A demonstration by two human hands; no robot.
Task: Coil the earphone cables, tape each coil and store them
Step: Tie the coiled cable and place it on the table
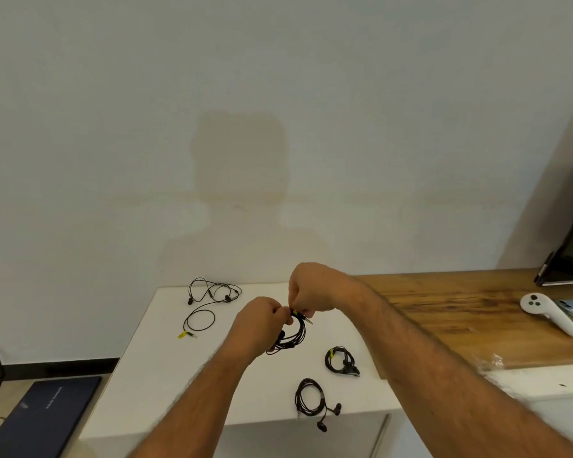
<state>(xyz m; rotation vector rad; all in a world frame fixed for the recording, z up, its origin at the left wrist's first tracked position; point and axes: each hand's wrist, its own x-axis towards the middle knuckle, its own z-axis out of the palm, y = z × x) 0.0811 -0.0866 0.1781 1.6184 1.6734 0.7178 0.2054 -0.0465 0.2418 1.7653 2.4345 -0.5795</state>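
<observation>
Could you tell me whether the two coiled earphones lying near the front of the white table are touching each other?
Apart. The head view shows bare white table between the coil with yellow tape and the coil nearer the front edge.

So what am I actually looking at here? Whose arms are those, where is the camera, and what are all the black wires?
There is no machine: the one picture comes from a camera worn on a person's head, looking forward and down, so the arms are that person's own. The left hand and right hand together hold a coiled black earphone cable above a white table, pinching it at a bit of yellow tape. On the table lie two finished coils, one with yellow tape and a nearer one at the front edge, plus a loose earphone not yet coiled. To the right, on a wooden top, lies a white controller.
</observation>
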